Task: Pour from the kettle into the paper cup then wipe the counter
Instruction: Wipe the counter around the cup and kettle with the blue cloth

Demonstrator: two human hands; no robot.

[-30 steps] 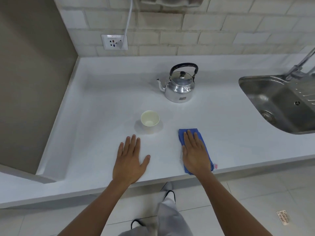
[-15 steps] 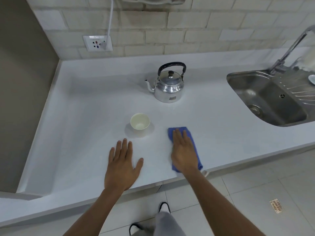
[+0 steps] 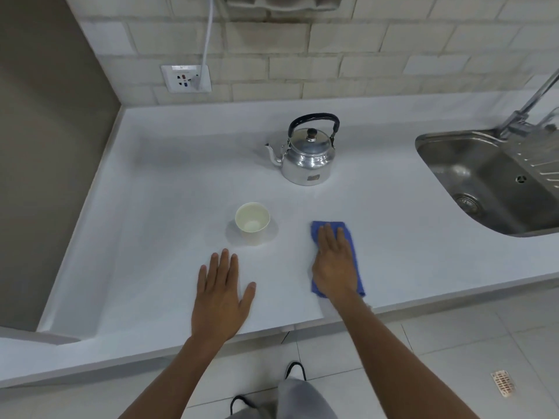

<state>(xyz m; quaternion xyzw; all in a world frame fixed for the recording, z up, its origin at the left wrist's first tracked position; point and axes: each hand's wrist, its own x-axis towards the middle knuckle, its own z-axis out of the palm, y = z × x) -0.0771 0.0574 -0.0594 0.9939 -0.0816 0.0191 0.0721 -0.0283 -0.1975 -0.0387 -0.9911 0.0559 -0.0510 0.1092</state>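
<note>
A shiny metal kettle (image 3: 308, 158) with a black handle stands upright at the back of the white counter (image 3: 163, 201), spout pointing left. A white paper cup (image 3: 252, 222) stands upright in front of it, to the left. My left hand (image 3: 222, 294) lies flat on the counter below the cup, fingers spread, holding nothing. My right hand (image 3: 332, 261) lies flat, palm down, on a blue cloth (image 3: 354, 240) spread near the front edge, right of the cup. The fingers are straight, not curled around the cloth.
A steel sink (image 3: 484, 176) with a faucet (image 3: 532, 98) is set into the counter at the right. A wall outlet (image 3: 186, 78) with a white cable is on the tiled back wall. A brown wall bounds the counter's left side.
Only the view shifted and swung slightly. Both hands, the cup, the kettle and the cloth stay where they were on the counter.
</note>
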